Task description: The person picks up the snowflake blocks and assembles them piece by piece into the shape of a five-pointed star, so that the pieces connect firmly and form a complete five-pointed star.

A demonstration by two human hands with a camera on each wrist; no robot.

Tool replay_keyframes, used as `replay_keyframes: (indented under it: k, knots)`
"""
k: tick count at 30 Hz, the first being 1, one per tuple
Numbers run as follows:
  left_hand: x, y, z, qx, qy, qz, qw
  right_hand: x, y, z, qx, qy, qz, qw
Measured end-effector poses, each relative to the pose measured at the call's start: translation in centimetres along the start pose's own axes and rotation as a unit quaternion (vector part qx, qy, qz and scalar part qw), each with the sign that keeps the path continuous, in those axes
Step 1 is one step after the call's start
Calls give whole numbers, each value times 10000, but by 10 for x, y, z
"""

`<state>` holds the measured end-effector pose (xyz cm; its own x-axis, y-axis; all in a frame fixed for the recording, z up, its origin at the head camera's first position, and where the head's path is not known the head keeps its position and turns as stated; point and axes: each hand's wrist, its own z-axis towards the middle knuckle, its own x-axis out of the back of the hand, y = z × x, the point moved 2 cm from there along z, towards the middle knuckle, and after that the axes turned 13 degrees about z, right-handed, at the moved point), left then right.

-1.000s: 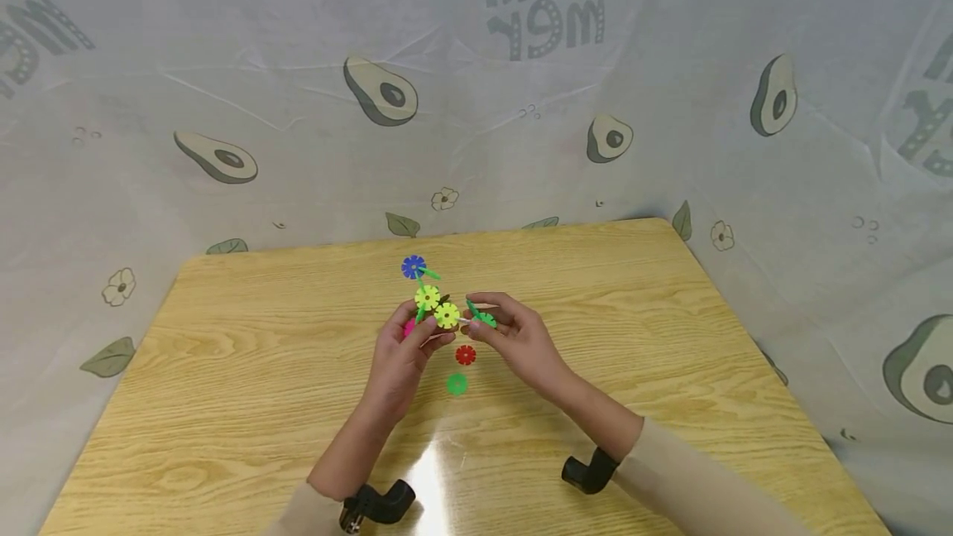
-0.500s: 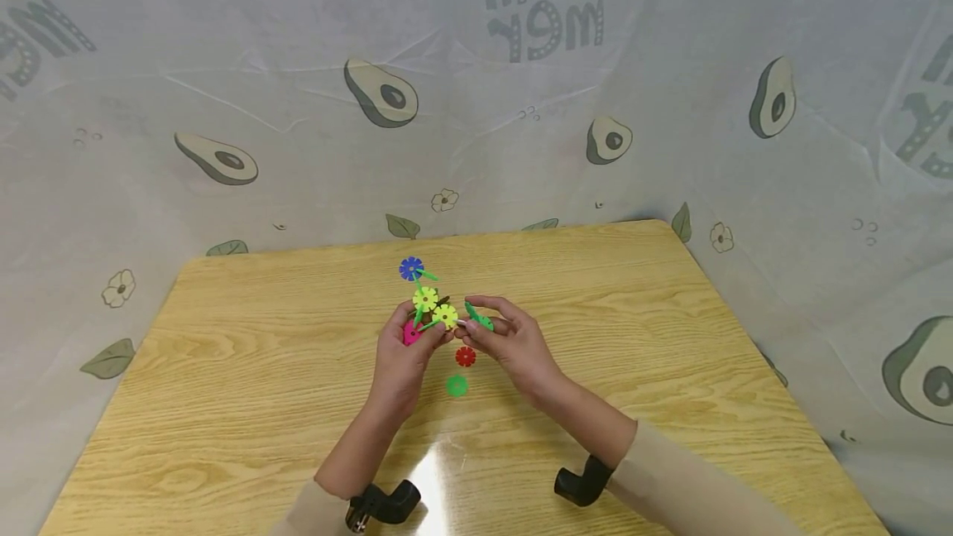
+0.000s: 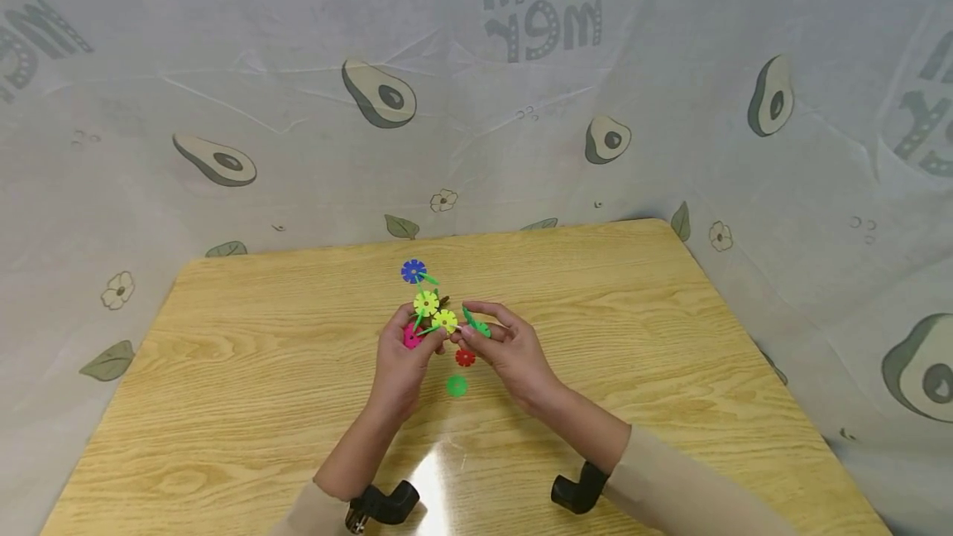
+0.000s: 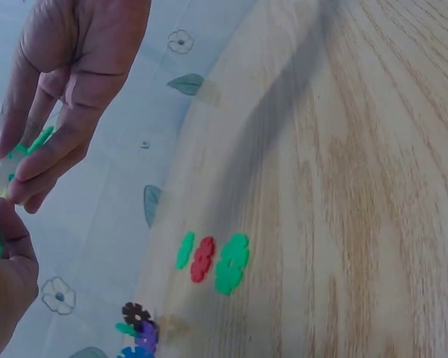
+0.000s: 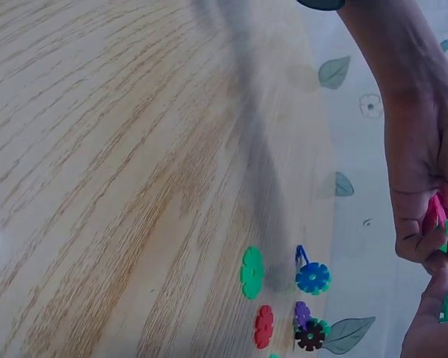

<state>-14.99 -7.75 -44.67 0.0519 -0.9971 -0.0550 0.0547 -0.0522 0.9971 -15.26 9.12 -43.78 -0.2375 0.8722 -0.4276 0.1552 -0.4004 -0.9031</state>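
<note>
My left hand (image 3: 399,358) grips a cluster of joined, notched snowflake discs. Two yellow discs (image 3: 427,303) and a pink disc (image 3: 412,337) show in it, with green discs seen edge-on between them. Facing it, my right hand (image 3: 515,350) pinches a white disc (image 4: 1,173) that has green discs (image 3: 482,328) slotted onto it. The white disc's edge meets the lower yellow disc between the fingertips of both hands. In the right wrist view, the left fingers (image 5: 422,242) curl around the pink piece and partly hide the joint.
On the wooden table (image 3: 260,370), a red disc (image 3: 465,357) and a green disc (image 3: 457,386) lie in front of the hands. Farther back are a blue disc (image 3: 414,271), a purple disc (image 5: 302,313) and a dark brown disc (image 5: 310,335). A printed cloth (image 3: 298,147) hangs behind.
The right hand has shifted slightly left and toward the body with its pieces. The left thumb has moved lower, so more of the pink disc shows. Loose discs stay put.
</note>
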Motion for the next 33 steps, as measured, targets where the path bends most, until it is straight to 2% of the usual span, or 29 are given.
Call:
replay_keyframes:
  k: [7,10,12,14,15,19,21,24,28,30,33]
  knots:
    - [1,2,0,29,1,-38,10000,-2,1,0,159,-50,-127,9998]
    - [3,3,0,56,60,-52,10000,0,-1,1,357,-316,-509,9976]
    - [4,4,0,88,79,-52,9999,2,-3,1,549,-577,-953,9923]
    - [6,5,1,105,67,-27,9999,5,-6,2,753,-850,-1504,9821]
    - [7,6,1,117,54,-20,9999,7,-8,2,879,-985,-1848,9739]
    - [10,8,2,184,-2,-35,9998,14,-17,2,1375,-1503,-3128,9277]
    - [11,8,2,238,-40,-42,9997,16,-22,3,1615,-1765,-3542,9041]
    - [12,7,3,316,-82,-74,9994,17,-26,6,1801,-2111,-3794,8827]
    - [15,7,3,345,-129,-118,9993,17,-28,7,1884,-2325,-3995,8665]
    - [16,6,3,340,-173,-152,9992,18,-27,8,1938,-2345,-4008,8642]
    - [18,5,3,422,-264,-271,9984,18,-26,8,2039,-2321,-3939,8657]
